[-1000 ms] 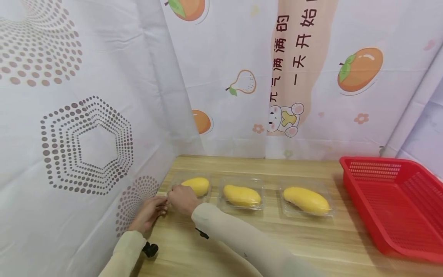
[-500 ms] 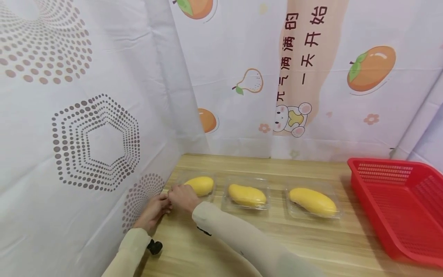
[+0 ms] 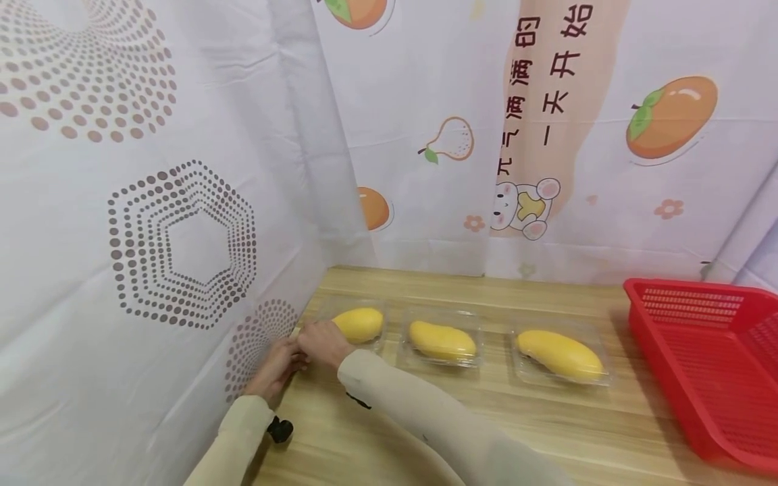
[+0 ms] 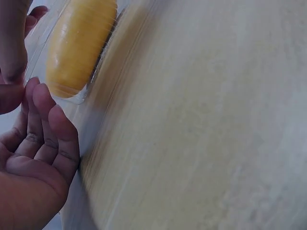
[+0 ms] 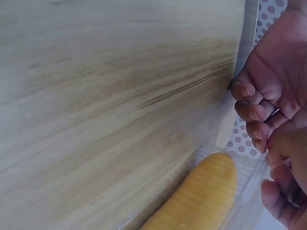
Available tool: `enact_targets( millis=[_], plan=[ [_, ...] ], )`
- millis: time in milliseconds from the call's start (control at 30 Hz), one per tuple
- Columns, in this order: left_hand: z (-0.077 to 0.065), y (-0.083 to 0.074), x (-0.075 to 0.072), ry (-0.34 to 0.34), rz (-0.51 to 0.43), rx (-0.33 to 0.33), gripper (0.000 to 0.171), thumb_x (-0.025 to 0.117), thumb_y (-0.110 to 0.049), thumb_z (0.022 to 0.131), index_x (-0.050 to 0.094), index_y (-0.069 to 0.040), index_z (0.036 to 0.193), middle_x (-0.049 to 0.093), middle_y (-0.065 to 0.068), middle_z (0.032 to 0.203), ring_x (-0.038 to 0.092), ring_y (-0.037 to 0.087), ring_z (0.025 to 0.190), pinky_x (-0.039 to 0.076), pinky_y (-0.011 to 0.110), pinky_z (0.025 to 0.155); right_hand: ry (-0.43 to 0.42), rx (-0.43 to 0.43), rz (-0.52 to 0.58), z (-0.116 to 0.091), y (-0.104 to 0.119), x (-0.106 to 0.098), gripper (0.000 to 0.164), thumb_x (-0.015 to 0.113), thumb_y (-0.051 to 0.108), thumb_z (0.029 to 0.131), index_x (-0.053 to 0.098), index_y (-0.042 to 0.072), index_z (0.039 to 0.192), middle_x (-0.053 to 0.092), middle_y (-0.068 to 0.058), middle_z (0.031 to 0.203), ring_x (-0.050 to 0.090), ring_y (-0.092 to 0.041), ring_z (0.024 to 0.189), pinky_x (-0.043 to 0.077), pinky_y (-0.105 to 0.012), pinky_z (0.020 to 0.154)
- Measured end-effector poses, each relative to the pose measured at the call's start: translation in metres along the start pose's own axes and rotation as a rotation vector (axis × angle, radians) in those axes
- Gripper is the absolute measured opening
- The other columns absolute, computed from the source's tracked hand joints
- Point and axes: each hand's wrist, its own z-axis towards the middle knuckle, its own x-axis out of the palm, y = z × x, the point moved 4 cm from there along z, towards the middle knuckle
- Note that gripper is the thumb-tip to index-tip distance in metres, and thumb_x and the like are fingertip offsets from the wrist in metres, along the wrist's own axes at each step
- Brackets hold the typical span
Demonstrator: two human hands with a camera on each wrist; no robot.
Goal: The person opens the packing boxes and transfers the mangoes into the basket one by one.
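At the left of the table in the head view lies a yellow mango (image 3: 362, 325) in a clear plastic box (image 4: 79, 98). My right hand (image 3: 325, 343) pinches the box's near left edge, thumb on one side and fingers on the other. Close against it, my left hand (image 3: 276, 370) holds the same corner with curled fingertips; the left wrist view shows its palm turned up. The exact contact of the left thumb is partly hidden. In the right wrist view the mango (image 5: 196, 196) shows below both hands.
Two more boxed mangoes stand in the row, a middle mango (image 3: 442, 341) and a right mango (image 3: 560, 354). A red plastic basket (image 3: 675, 378) is at the right. A printed curtain (image 3: 182, 202) borders the table (image 3: 365, 432) on the left and back.
The head view has swung slightly left, so everything appears shifted right. Both hands stay together at the left box's corner, with only small finger movement.
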Motion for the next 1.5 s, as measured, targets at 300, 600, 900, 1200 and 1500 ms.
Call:
enact_targets(
  millis=[300, 600, 900, 1200, 1500],
  plan=[
    [0.0028, -0.0066, 0.0030, -0.045, -0.007, -0.039, 0.021, 0.053, -0.007, 0.098, 0.063, -0.004, 0.080, 0.065, 0.005, 0.080, 0.061, 0.020, 0.073, 0.055, 0.032, 0.066, -0.055, 0.038, 0.024, 0.0007, -0.0051, 0.0009, 0.007, 0.072, 0.019, 0.098, 0.079, 0.020, 0.101, 0.069, 0.005, 0.094, 0.061, -0.008, 0.078, 0.054, -0.022, 0.060],
    [0.0017, -0.0041, 0.0002, -0.054, -0.030, -0.041, 0.019, 0.055, -0.005, 0.096, 0.067, -0.001, 0.083, 0.066, 0.005, 0.079, 0.062, 0.019, 0.071, 0.056, 0.030, 0.064, -0.040, 0.065, 0.091, -0.0026, -0.0015, -0.0004, 0.005, 0.073, 0.015, 0.097, 0.077, 0.017, 0.095, 0.067, 0.003, 0.091, 0.059, -0.009, 0.077, 0.054, -0.022, 0.059],
    [0.0015, -0.0037, -0.0011, -0.047, -0.012, -0.081, 0.023, 0.054, -0.011, 0.100, 0.068, 0.002, 0.090, 0.066, 0.006, 0.084, 0.062, 0.018, 0.075, 0.057, 0.031, 0.069, -0.029, 0.104, 0.199, 0.0008, -0.0025, 0.0028, 0.014, 0.069, 0.013, 0.100, 0.076, 0.016, 0.088, 0.068, 0.003, 0.087, 0.058, -0.008, 0.072, 0.052, -0.021, 0.056],
    [0.0020, -0.0036, -0.0022, -0.029, -0.006, -0.072, 0.022, 0.053, -0.010, 0.099, 0.068, 0.003, 0.089, 0.065, 0.007, 0.084, 0.062, 0.018, 0.075, 0.057, 0.032, 0.070, -0.058, 0.122, 0.211, 0.0028, -0.0025, 0.0046, 0.020, 0.066, 0.012, 0.101, 0.073, 0.015, 0.083, 0.067, 0.003, 0.083, 0.055, -0.007, 0.067, 0.051, -0.021, 0.053],
    [0.0025, -0.0045, -0.0020, -0.044, -0.029, -0.081, 0.019, 0.053, -0.005, 0.095, 0.065, 0.001, 0.081, 0.063, 0.007, 0.083, 0.061, 0.019, 0.073, 0.057, 0.034, 0.069, -0.112, 0.132, 0.224, 0.0011, -0.0036, 0.0070, 0.022, 0.067, 0.016, 0.099, 0.070, 0.014, 0.077, 0.062, 0.004, 0.077, 0.050, -0.006, 0.062, 0.048, -0.020, 0.049]
  ],
)
